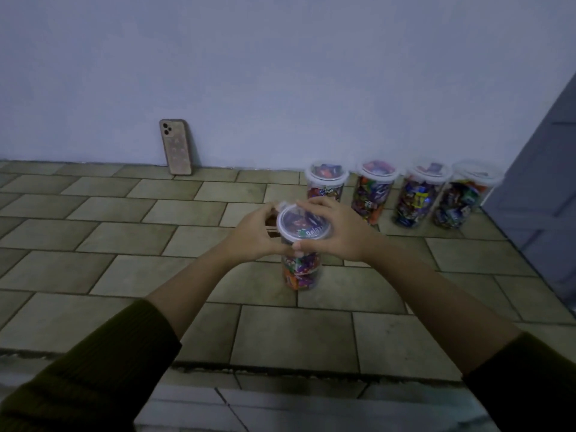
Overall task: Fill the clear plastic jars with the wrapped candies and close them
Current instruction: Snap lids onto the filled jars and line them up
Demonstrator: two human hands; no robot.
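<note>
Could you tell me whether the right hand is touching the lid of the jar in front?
Touching. In the head view the right hand wraps the lid rim, fingers over its far edge and thumb at its near edge.

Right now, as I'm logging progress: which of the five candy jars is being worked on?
The jar standing alone nearest the camera: left hand and right hand grip its lid. The other four jars stand untouched by the wall.

Upright on floor [124, 213]: jar [300, 283] full of candies [301, 265]; lid [304, 224] on top; left hand [252, 233] and right hand [335, 232] curled round lid rim from either side; row of four jars [372, 194], filled and lidded, by wall [280, 73] at right; phone [175, 147] leaning on wall at left.
</note>
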